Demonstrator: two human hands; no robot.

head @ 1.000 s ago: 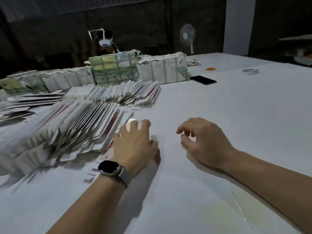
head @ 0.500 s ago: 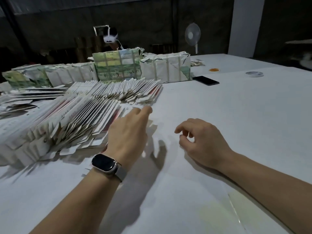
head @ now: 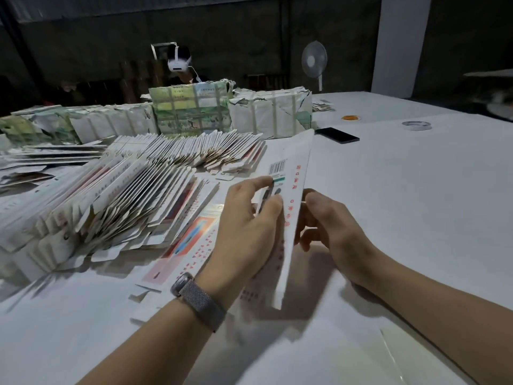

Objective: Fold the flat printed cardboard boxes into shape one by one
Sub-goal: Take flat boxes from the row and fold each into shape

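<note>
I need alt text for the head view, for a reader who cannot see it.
Both hands, left hand and right hand, hold one flat box upright above a white table. Fanned rows of flat boxes lie to the left, wrapped bundles behind, a phone farther back.

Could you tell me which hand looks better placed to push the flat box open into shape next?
Probably the right hand. The left hand already grips the flat box with its fingers across the printed face, steadying it, while the right fingers sit at the free edge.
</note>
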